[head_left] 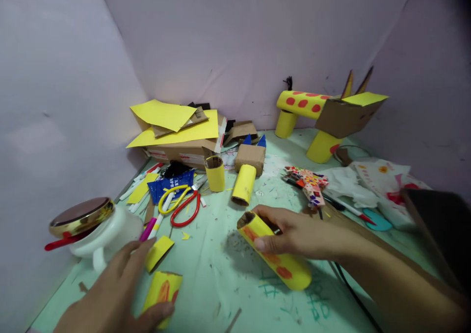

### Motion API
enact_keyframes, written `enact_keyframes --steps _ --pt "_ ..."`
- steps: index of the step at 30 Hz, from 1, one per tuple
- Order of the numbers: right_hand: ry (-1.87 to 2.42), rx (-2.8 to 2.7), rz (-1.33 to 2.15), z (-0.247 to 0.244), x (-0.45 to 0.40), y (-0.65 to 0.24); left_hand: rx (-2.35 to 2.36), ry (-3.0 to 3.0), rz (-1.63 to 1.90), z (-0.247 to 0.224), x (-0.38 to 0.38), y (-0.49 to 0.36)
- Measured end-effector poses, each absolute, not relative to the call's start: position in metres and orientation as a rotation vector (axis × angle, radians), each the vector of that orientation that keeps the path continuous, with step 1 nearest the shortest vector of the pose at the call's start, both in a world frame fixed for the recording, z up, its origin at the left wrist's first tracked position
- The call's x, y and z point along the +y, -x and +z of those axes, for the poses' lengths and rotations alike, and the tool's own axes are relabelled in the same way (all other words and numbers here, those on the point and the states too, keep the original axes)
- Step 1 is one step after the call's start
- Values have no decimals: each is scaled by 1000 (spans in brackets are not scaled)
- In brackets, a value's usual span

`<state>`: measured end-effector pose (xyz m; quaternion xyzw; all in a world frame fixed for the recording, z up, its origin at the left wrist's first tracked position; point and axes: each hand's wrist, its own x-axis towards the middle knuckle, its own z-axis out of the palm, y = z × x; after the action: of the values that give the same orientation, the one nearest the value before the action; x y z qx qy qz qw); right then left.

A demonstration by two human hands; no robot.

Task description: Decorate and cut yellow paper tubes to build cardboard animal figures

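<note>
My right hand (287,232) is closed around a long yellow cardboard tube (294,269) with orange-red spots, tilted so that its hollow brown end faces up and left. My left hand (114,284) is at the lower left, thumb and fingers apart. Its thumb overlaps a short yellow tube (162,285) with orange-red marks; whether it presses on it I cannot tell. Just above, near the fingertips, lies another small yellow tube piece (160,253). Farther back, a yellow tube (215,173) stands upright, and a second one (244,185) leans against a small brown box (250,159) with blue points.
A spotted yellow tube animal (301,102) with a box head stands at the back right. Scissors (186,208), markers and a white cup (114,232) lie left. Yellow sheets (165,115) top a carton. Plastic bags (382,186) and a dark slab (437,235) are right.
</note>
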<state>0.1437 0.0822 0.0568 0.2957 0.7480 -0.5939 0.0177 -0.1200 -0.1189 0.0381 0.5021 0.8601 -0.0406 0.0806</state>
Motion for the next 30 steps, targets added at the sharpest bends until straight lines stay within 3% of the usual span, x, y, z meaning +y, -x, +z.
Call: enact_keyframes --steps 3,10,15,19,21,25,30 --pt "-966 2358 -1789 57 79 -142 2483 -1359 -240 27 -117 108" --pt "-990 2428 -1679 50 77 -139 2490 -1629 148 22 -106 103" --pt "-1061 2428 -1650 46 74 -136 2440 -1502 102 25 -91 114" --pt "-1371 2640 -1529 54 62 -135 2402 -1406 505 45 -84 105" --pt "-1414 2747 -1671 60 53 -135 2281 -1260 789 57 -78 90" --pt "-1027 2757 -2195 66 37 -134 1633 -848 1368 74 -54 49" --pt "-567 3403 -1783 65 42 -132 1227 -658 1517 85 -15 9"
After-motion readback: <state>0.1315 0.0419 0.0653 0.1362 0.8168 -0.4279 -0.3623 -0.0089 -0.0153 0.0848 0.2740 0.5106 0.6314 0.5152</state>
